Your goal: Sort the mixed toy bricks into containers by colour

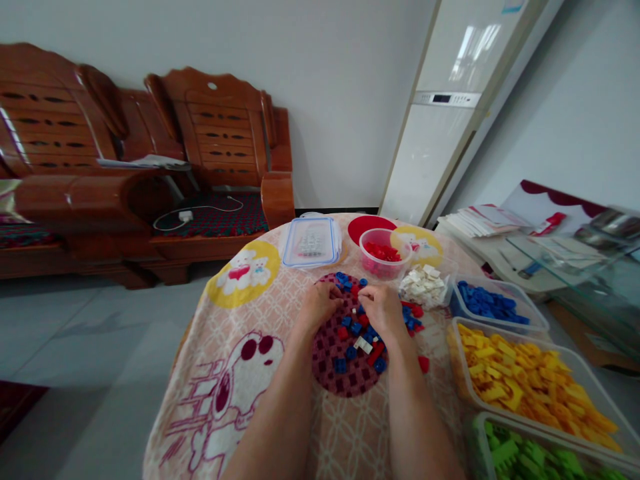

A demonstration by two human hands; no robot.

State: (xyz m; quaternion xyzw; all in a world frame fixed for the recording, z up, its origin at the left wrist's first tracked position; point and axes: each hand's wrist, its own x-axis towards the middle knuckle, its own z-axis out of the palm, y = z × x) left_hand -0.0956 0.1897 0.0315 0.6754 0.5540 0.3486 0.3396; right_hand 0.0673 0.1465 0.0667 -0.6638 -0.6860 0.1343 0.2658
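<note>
Both of my hands reach over a pile of loose toy building bricks on a round maroon patch point(330, 377) of the patterned tablecloth. My left hand point(323, 307) is at the pile's left side, fingers curled together; anything between them is too small to make out. Close by on the right, my right hand point(382, 309) is closed in a pinch, its fingertips hiding whatever they grip. Several blue bricks point(343, 280) lie just beyond the hands. Nearer to me are a white brick point(363, 345), a red brick point(375, 353) and a blue brick point(340, 365).
Behind the pile stand a clear tub point(385, 268) of red bricks and a blue-edged lid point(311, 242). White bricks point(424, 285) lie in a bag. At right are containers of blue bricks point(487, 303), yellow bricks point(530, 383) and green bricks point(535, 460). Wooden chairs point(220, 133) line the wall.
</note>
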